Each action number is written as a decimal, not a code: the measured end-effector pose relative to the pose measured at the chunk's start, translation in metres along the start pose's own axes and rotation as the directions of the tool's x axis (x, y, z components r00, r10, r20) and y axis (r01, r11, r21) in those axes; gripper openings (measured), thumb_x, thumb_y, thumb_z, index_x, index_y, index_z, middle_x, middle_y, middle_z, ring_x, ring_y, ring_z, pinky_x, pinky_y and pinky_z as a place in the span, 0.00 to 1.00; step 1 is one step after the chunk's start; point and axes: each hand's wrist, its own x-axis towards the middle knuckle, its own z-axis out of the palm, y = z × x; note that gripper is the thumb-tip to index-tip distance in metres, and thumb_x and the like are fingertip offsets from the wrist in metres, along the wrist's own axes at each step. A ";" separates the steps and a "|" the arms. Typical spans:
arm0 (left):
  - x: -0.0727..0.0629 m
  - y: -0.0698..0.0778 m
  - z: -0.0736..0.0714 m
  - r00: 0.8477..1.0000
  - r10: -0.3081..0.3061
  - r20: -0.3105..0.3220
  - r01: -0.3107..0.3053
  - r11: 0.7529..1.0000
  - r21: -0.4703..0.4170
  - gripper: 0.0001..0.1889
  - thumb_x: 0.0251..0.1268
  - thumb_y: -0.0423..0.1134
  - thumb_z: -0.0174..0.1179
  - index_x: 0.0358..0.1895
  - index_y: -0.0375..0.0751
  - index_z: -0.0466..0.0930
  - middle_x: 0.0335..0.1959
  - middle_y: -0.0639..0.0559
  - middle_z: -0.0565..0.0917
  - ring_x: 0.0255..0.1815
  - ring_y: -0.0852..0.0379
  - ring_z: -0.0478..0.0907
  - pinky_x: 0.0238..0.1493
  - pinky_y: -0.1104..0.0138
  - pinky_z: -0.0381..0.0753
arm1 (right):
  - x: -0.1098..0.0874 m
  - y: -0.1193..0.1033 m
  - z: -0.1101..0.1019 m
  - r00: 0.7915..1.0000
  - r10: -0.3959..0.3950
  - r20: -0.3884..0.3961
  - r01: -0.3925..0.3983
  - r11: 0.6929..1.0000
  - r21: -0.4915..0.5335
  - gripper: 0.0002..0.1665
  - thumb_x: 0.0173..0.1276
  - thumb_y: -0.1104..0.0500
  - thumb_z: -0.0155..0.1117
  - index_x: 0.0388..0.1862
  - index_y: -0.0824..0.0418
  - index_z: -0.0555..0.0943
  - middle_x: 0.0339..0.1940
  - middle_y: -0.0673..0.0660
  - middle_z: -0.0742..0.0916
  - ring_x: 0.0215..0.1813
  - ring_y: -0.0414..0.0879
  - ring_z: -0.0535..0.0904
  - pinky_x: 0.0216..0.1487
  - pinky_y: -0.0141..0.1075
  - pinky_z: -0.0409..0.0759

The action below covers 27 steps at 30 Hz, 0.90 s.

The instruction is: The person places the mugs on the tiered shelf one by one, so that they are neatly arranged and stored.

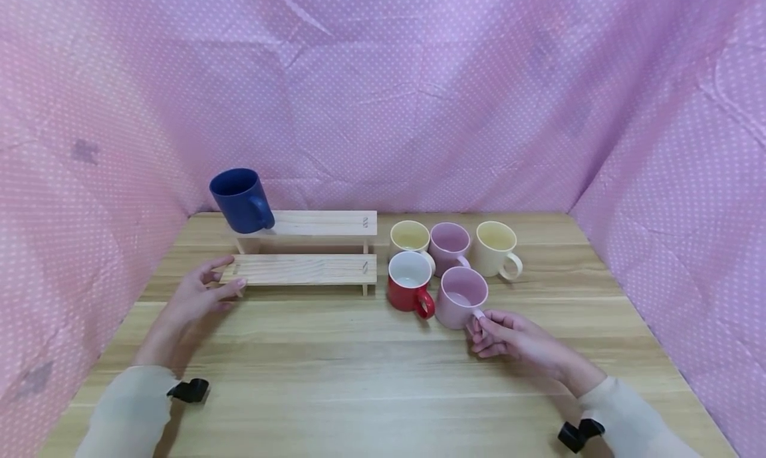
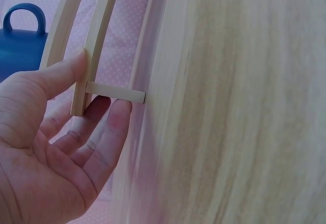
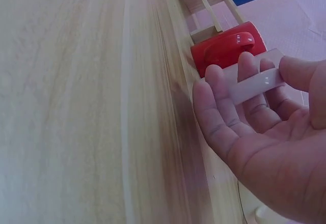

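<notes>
Pink mug [image 1: 456,308], wood-grain tabletop [image 1: 335,385], dotted pink cloth [image 1: 383,99] behind

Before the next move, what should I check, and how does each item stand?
1. Right hand grips front pink mug by its handle: ok.
2. That front pink mug upright, opening up: ok.
3. Left hand holds lower shelf at its left end: ok.
4. Blue mug seated on upper shelf: ok.
5. Room around front pink mug: not ok, red mug close beside it.
6. Its base off the table: cannot tell.
</notes>
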 end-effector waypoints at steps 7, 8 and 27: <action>0.000 0.002 0.001 1.000 -0.002 -0.011 0.002 1.000 0.019 0.46 0.67 0.49 0.69 0.81 0.39 0.53 0.60 0.31 0.65 0.42 0.55 0.82 0.45 0.61 0.89 | 0.001 0.001 0.000 1.000 -0.016 -0.027 0.015 1.000 -0.006 0.23 0.86 0.52 0.44 0.53 0.74 0.73 0.45 0.62 0.81 0.50 0.52 0.83 0.57 0.48 0.84; 0.000 0.002 0.001 1.000 -0.002 -0.011 0.002 1.000 0.020 0.46 0.67 0.49 0.69 0.81 0.39 0.53 0.60 0.31 0.65 0.42 0.55 0.82 0.45 0.61 0.89 | 0.001 0.002 0.000 0.999 -0.017 -0.030 0.016 1.000 -0.005 0.23 0.86 0.52 0.44 0.52 0.73 0.74 0.44 0.61 0.81 0.50 0.52 0.83 0.57 0.48 0.84; -0.002 0.002 0.001 1.000 0.000 -0.017 0.000 1.000 0.005 0.45 0.67 0.48 0.69 0.80 0.38 0.54 0.60 0.30 0.64 0.41 0.56 0.83 0.45 0.60 0.89 | 0.006 0.004 0.003 0.995 -0.052 -0.083 0.056 0.997 0.048 0.21 0.86 0.52 0.43 0.38 0.67 0.72 0.40 0.59 0.78 0.46 0.50 0.84 0.60 0.52 0.82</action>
